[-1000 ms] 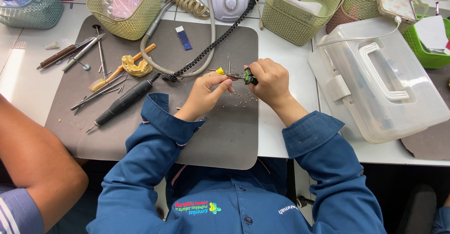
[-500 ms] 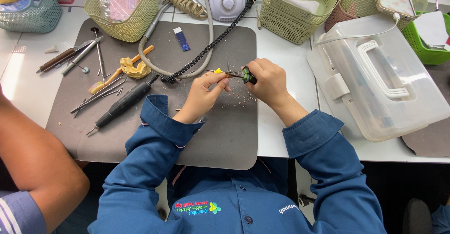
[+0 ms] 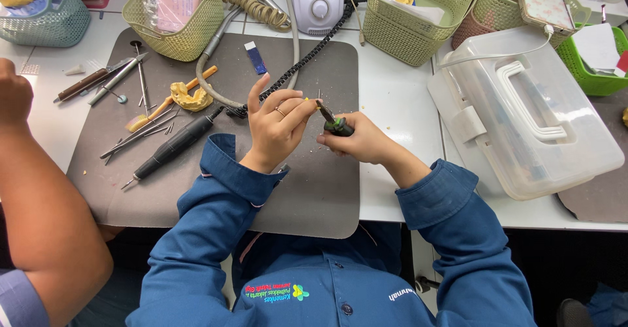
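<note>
Over a dark grey work mat (image 3: 307, 189), my right hand (image 3: 356, 140) grips a small dark tool with a green collar (image 3: 337, 127), its thin tip pointing up and left. My left hand (image 3: 278, 127) pinches a tiny yellow piece (image 3: 307, 100) at that tip between thumb and forefinger, the other fingers spread. Both sleeves are blue. What the yellow piece is I cannot make out.
On the mat's left lie a black rotary handpiece (image 3: 173, 145), metal hand instruments (image 3: 137, 72) and a yellow dental cast (image 3: 188, 96). Woven baskets (image 3: 418, 22) and a white motor unit (image 3: 316, 1) stand behind. A clear plastic case (image 3: 523, 117) sits right. Another person's bare arm (image 3: 39, 202) fills the left.
My hands have shifted slightly and the left fingers have opened out more around the tool tip. The other person's arm has reached further up along the left.
</note>
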